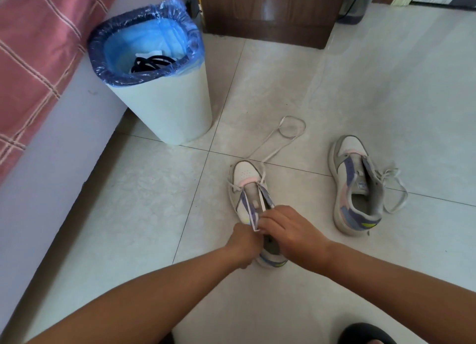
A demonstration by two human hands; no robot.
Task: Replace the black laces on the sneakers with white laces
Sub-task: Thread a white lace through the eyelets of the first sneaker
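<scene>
Forearms reaching forward, left hand (243, 243) and right hand (288, 230) each pinching white lace (257, 218), over near sneaker (244, 175).

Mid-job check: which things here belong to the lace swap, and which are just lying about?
Job: near sneaker, its white lace, both hands, far sneaker, black laces in the bin.
Lying about: wooden cabinet, water bottle, checked blanket.

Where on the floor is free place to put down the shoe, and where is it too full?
Free: the tiles left of the near shoe, below the bin, beside the bed edge; also the tiles beyond the far shoe. Crowded: between the shoes and ahead of the near one, where the white lace trails.
</scene>
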